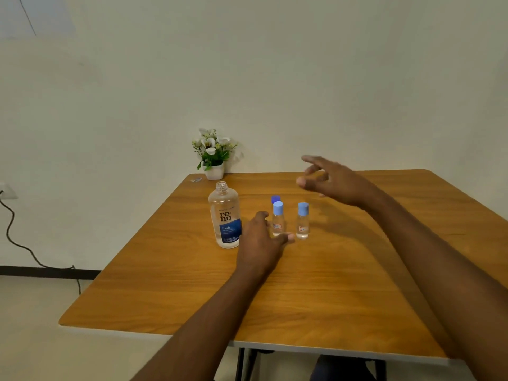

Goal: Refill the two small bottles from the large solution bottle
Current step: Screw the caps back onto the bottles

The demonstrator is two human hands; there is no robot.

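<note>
The left hand (259, 239) and right hand (336, 182) are bare, and both forearms are bare along their whole visible length. A dark navy cloth (342, 369) covers the lap.

A wooden table (302, 284) with rounded corners stands against a plain pale wall (275, 78). At its far edge, touching the wall, sits a small white pot (214, 171) of white flowers (213, 145) and green leaves. Just left of the pot lies a small clear scrap (196, 179), too small to identify. Dark table legs (240, 364) show beneath the near edge. On the far left, a white outlet (7, 191) is set in the wall, and a black cable (16, 243) trails from it down past a dark baseboard (41, 271) to the pale floor (27, 325).
</note>
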